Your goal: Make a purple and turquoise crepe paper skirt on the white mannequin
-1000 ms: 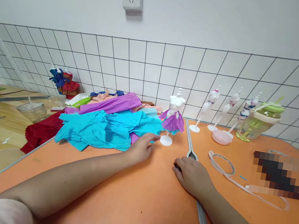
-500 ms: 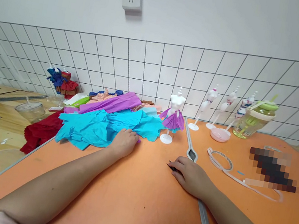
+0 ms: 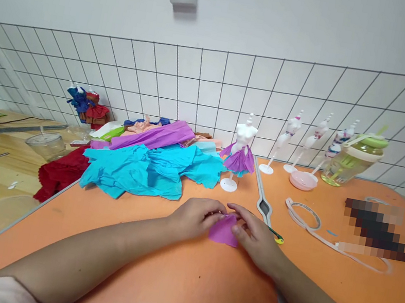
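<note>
Between my hands, low over the orange table, is a small piece of purple crepe paper (image 3: pixel 224 233). My left hand (image 3: pixel 196 217) pinches its upper left edge between thumb and fingers. My right hand (image 3: pixel 256 236) has its thumb and curled fingers at the paper's right side. Behind that hand, a thin dark tool with a yellow end (image 3: pixel 279 239) lies partly hidden. A white mini mannequin (image 3: pixel 244 134) stands just beyond my hands, wearing a purple skirt (image 3: pixel 241 159) with blue showing underneath.
Crumpled blue crepe paper (image 3: pixel 136 171) and a long purple strip (image 3: pixel 154 136) lie at the left back. Several mannequins stand along the wall. At right are a pink bowl (image 3: pixel 303 180), a green-lidded bottle (image 3: pixel 355 160) and a loose pale tape (image 3: pixel 312 238).
My left hand has moved right, away from the blue paper, bringing the small purple piece to my right hand. The dark tool now lies behind my right hand.
</note>
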Demonstrator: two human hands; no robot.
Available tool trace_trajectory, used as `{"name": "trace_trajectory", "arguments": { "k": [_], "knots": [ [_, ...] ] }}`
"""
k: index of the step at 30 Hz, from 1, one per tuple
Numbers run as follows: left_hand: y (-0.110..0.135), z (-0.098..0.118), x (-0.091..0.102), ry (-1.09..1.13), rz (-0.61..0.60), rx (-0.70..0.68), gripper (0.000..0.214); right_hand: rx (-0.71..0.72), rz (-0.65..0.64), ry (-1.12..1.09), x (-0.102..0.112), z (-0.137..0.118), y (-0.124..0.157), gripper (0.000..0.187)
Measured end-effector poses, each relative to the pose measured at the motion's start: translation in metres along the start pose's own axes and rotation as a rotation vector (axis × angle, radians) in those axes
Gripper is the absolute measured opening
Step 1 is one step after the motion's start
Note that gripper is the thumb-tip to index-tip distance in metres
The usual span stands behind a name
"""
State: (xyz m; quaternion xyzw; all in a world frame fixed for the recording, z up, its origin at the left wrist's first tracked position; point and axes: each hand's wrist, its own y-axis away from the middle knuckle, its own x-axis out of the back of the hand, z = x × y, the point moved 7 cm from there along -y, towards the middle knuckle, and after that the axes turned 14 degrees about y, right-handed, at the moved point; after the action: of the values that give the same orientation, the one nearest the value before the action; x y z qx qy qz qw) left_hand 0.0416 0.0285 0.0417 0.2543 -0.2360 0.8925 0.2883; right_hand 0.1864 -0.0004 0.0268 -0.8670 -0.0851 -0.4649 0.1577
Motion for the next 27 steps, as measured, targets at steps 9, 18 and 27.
{"name": "trace_trajectory", "arguments": {
  "k": [9,18,27],
  "knots": [
    [-0.008,-0.047,0.014,0.358,0.089,0.185,0.033,-0.100,-0.109,-0.146,-0.015,0.001,-0.002,0.050],
    [-0.010,-0.054,0.014,-0.004,-0.003,0.156,0.034,-0.025,-0.211,0.330,-0.024,-0.005,0.002,0.048],
    [-0.009,-0.053,0.021,-0.166,0.004,0.202,0.031,0.001,-0.165,0.467,-0.015,-0.007,0.001,0.036]
  ]
}}
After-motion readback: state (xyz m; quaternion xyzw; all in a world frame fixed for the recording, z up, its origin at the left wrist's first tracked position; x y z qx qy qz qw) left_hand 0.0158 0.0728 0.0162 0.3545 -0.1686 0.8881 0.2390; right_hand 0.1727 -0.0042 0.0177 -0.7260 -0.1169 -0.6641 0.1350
